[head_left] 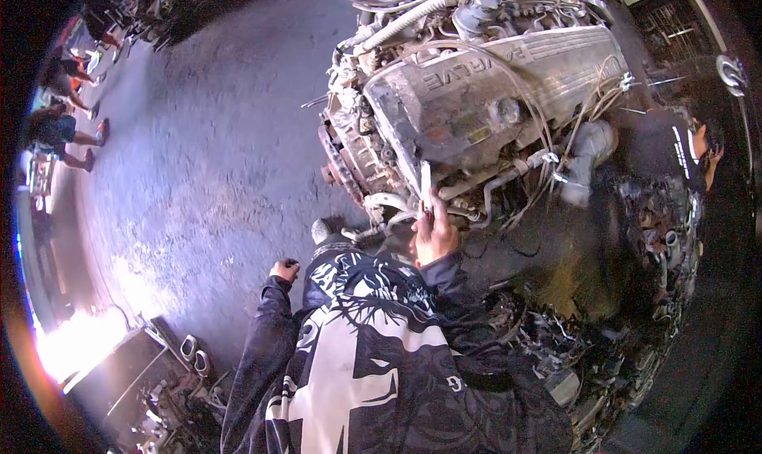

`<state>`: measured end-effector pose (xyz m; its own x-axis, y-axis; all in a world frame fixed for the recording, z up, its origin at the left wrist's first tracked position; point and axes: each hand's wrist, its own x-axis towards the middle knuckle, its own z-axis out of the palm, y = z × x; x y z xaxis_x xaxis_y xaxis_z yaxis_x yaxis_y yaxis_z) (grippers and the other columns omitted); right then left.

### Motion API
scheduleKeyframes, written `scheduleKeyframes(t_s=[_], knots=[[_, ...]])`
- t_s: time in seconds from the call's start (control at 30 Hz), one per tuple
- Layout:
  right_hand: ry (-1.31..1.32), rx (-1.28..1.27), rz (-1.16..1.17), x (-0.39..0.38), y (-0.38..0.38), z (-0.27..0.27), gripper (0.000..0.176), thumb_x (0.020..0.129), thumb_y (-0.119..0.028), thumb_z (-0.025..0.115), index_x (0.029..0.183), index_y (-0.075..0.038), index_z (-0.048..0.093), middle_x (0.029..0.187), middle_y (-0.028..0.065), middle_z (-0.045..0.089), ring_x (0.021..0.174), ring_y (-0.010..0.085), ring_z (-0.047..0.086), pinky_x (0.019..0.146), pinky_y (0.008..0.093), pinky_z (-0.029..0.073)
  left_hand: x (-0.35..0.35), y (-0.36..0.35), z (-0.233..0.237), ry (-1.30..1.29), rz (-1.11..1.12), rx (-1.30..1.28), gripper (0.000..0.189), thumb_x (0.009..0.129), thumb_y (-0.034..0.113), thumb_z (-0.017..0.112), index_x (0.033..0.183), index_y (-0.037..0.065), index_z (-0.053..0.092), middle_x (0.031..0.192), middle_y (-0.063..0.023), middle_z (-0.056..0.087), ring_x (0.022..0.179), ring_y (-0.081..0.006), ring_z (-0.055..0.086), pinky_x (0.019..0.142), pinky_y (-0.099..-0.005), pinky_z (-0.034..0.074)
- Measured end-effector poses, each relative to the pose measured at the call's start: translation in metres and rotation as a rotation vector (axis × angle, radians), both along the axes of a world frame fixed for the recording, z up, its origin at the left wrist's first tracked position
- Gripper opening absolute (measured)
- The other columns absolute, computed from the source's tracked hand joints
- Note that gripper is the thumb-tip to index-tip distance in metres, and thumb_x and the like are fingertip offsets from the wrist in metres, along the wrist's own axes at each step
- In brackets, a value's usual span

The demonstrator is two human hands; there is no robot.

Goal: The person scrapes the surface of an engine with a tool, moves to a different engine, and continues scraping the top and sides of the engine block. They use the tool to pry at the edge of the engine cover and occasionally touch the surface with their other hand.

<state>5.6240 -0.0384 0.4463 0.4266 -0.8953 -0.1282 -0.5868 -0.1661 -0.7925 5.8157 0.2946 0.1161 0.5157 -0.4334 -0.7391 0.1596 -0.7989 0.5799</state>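
Note:
A large, grimy engine [476,97] with a ribbed metal cover and loose cables across it stands in front of me. My right hand [436,233] is at the engine's near edge, its fingers closed around a slim, pale tool [425,182] that points up toward the cover. My left hand [285,271] hangs low beside my body, over the floor and away from the engine. Its fingers are curled; a small dark patch shows at them, too small to name.
Piled metal parts [556,359] lie at the lower right, and more parts [171,410] at the lower left. Another person [663,148] in dark clothing is at the right beyond the engine. Several people's legs [79,136] show at the far left.

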Motion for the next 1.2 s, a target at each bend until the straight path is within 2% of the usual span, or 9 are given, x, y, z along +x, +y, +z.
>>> scheduleKeyframes(t_s=[0.13, 0.17, 0.27, 0.4, 0.53, 0.67, 0.93, 1.07, 1.2], knots=[[0.091, -0.203, 0.074, 0.016, -0.009, -0.038, 0.048, 0.103, -0.026, 0.05, 0.149, -0.022, 0.037, 0.068, 0.004, 0.063, 0.045, 0.0146, 0.061, 0.04, 0.0308, 0.05, 0.002, 0.004, 0.019, -0.002, -0.007, 0.061, 0.031, 0.084, 0.032, 0.07, 0.104, 0.01, 0.075, 0.077, -0.0075, 0.074, 0.07, -0.015, 0.073, 0.071, -0.0323, 0.057], [0.018, -0.167, 0.036, 0.023, -0.011, -0.04, 0.049, 0.099, -0.023, 0.054, 0.147, -0.019, 0.042, 0.078, 0.0143, 0.066, 0.059, 0.0294, 0.064, 0.051, 0.041, 0.051, 0.003, 0.004, 0.025, -0.004, -0.002, 0.064, 0.031, 0.084, 0.032, 0.07, 0.104, 0.01, 0.075, 0.077, -0.0075, 0.074, 0.07, -0.015, 0.073, 0.071, -0.0323, 0.057], [-0.008, -0.147, -0.003, 0.04, -0.014, -0.034, 0.053, 0.096, -0.02, 0.058, 0.146, -0.017, 0.045, 0.086, 0.0253, 0.069, 0.072, 0.0445, 0.067, 0.061, 0.0516, 0.052, 0.007, 0.007, 0.024, -0.037, -0.017, 0.111, 0.031, 0.084, 0.032, 0.07, 0.105, 0.01, 0.075, 0.077, -0.0075, 0.074, 0.07, -0.0153, 0.073, 0.071, -0.0315, 0.057], [0.158, -0.172, -0.005, 0.053, -0.016, -0.017, 0.053, 0.096, -0.02, 0.058, 0.147, -0.016, 0.043, 0.09, 0.0257, 0.069, 0.076, 0.0441, 0.068, 0.064, 0.0517, 0.054, 0.007, 0.01, 0.009, 0.003, 0.02, 0.086, 0.03, 0.084, 0.032, 0.07, 0.107, 0.012, 0.075, 0.077, -0.0071, 0.074, 0.07, -0.0161, 0.072, 0.072, -0.0318, 0.057], [-0.067, -0.226, 0.185, 0.045, -0.019, -0.014, 0.051, 0.098, -0.018, 0.056, 0.147, -0.014, 0.043, 0.102, 0.0246, 0.069, 0.085, 0.0441, 0.068, 0.07, 0.0481, 0.055, 0.014, 0.0, 0.012, 0.011, -0.048, 0.06, 0.03, 0.085, 0.032, 0.069, 0.107, 0.013, 0.075, 0.077, -0.0072, 0.074, 0.072, -0.0172, 0.073, 0.073, -0.0327, 0.057], [-0.244, -0.026, -0.013, 0.022, 0.002, 0.014, 0.045, 0.101, -0.017, 0.053, 0.146, -0.017, 0.046, 0.069, 0.0069, 0.066, 0.043, 0.0123, 0.059, 0.039, 0.031, 0.047, 0.017, -0.015, 0.024, -0.043, -0.027, 0.069, 0.03, 0.085, 0.033, 0.068, 0.105, 0.012, 0.075, 0.076, -0.0079, 0.074, 0.073, -0.0181, 0.073, 0.073, -0.0331, 0.057], [0.015, -0.018, -0.04, -0.005, 0.012, 0.004, 0.05, 0.096, -0.015, 0.059, 0.145, -0.016, 0.047, 0.081, 0.0142, 0.07, 0.058, 0.0269, 0.069, 0.055, 0.0398, 0.055, 0.011, -0.003, 0.021, -0.002, -0.059, 0.066, 0.03, 0.084, 0.032, 0.07, 0.104, 0.01, 0.075, 0.077, -0.0085, 0.074, 0.069, -0.0181, 0.072, 0.07, -0.0334, 0.057], [0.069, -0.402, 0.031, -0.002, 0.009, -0.015, 0.051, 0.098, -0.022, 0.056, 0.148, -0.017, 0.045, 0.076, 0.0087, 0.07, 0.065, 0.0231, 0.071, 0.059, 0.0369, 0.056, 0.023, 0.001, 0.011, -0.038, -0.081, 0.097, 0.023, 0.088, 0.023, 0.07, 0.101, 0.005, 0.074, 0.082, -0.0058, 0.075, 0.064, -0.0147, 0.07, 0.056, -0.031, 0.054], [0.011, -0.346, -0.007, 0.004, 0.01, -0.027, 0.052, 0.098, -0.022, 0.057, 0.148, -0.017, 0.045, 0.078, 0.01, 0.071, 0.068, 0.0219, 0.072, 0.062, 0.0361, 0.057, 0.031, -0.005, 0.021, -0.039, -0.06, 0.079, 0.03, 0.084, 0.03, 0.07, 0.104, 0.009, 0.075, 0.079, -0.0088, 0.075, 0.07, -0.0178, 0.073, 0.07, -0.0331, 0.057]])
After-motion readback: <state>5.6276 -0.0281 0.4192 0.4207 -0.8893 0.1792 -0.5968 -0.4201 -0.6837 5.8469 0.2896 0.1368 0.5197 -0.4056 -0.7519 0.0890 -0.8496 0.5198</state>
